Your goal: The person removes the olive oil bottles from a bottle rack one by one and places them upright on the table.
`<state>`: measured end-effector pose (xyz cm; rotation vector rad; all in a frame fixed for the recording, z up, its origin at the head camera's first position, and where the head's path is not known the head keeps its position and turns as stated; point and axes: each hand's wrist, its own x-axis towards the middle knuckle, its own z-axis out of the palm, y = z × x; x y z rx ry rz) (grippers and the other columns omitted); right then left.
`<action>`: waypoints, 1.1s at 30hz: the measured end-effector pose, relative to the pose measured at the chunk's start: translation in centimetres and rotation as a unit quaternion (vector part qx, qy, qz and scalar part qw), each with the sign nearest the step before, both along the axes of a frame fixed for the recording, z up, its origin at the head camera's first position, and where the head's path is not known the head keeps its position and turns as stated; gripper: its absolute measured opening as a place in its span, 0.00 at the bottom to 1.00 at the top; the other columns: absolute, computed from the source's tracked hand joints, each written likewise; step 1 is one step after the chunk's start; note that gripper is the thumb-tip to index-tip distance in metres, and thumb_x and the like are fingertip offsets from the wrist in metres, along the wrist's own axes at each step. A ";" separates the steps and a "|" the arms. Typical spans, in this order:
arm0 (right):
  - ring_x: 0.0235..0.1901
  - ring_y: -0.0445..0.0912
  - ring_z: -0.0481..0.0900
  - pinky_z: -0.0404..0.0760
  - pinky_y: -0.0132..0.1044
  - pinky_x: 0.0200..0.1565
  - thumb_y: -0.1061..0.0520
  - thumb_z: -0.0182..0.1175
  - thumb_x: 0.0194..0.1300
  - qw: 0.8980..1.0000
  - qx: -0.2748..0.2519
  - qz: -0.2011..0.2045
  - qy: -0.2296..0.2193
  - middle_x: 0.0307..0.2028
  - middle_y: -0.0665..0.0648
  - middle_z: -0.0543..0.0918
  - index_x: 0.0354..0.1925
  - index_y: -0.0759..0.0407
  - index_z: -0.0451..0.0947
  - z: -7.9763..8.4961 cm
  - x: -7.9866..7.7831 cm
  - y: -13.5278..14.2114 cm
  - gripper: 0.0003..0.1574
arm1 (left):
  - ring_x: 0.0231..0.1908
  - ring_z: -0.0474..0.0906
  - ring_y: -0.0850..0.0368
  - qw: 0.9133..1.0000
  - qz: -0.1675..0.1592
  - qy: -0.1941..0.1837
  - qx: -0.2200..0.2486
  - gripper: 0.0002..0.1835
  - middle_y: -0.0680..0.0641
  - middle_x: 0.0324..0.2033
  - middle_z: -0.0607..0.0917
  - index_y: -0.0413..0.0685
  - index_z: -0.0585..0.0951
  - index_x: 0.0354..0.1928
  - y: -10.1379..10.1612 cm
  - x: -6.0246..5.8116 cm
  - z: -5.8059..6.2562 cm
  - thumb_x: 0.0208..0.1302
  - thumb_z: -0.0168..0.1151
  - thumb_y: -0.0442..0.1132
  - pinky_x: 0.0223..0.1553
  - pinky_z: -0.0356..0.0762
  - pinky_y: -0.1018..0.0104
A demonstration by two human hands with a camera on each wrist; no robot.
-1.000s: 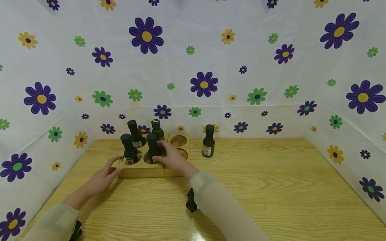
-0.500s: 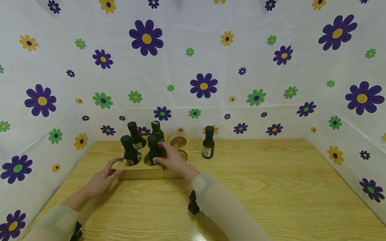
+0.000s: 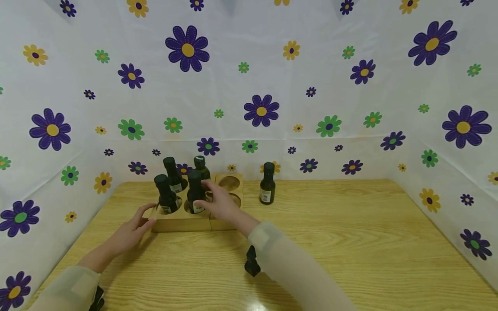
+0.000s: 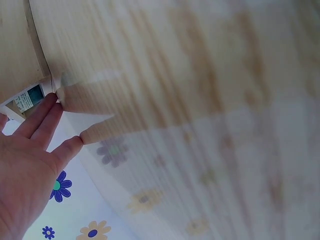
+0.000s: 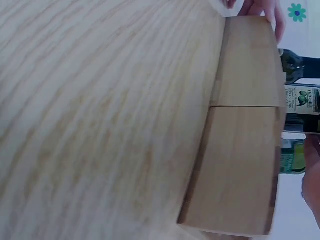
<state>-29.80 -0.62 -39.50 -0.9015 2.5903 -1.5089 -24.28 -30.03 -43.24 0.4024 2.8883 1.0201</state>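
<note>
In the head view my right hand (image 3: 223,206) grips a dark olive oil bottle (image 3: 195,190), thumb in front and fingers behind. This bottle stands upright in the front right hole of the left wooden rack (image 3: 180,224), its base hidden. The right wrist view shows its olive label (image 5: 303,100), with my right hand (image 5: 312,177) partly out of frame. My left hand (image 3: 126,232) touches the rack's left end. Its fingers (image 4: 45,117) are extended in the left wrist view. Other bottles fill the remaining holes: front left (image 3: 166,194), back left (image 3: 172,173), back right (image 3: 200,166).
A second wooden rack (image 3: 225,223) adjoins the first on the right, with two holes visible. Farther right, a dark bottle (image 3: 267,185) stands alone on the wooden table (image 3: 342,242). A flowered white cloth (image 3: 288,86) hangs behind and at both sides.
The bottle in my right hand has risen slightly and shifted a little left, showing more of its label. My left hand stays at the rack's end.
</note>
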 end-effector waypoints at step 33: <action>0.54 0.54 0.76 0.72 0.47 0.58 0.61 0.66 0.64 0.996 -0.089 0.006 0.016 0.51 0.61 0.77 0.62 0.65 0.68 3.0 1.2 5.1 0.31 | 0.57 0.69 0.26 1.000 -0.002 0.001 0.005 0.31 0.22 0.57 0.72 0.51 0.50 0.74 -0.1 -0.1 -0.1 0.77 0.44 0.52 0.51 0.67 0.32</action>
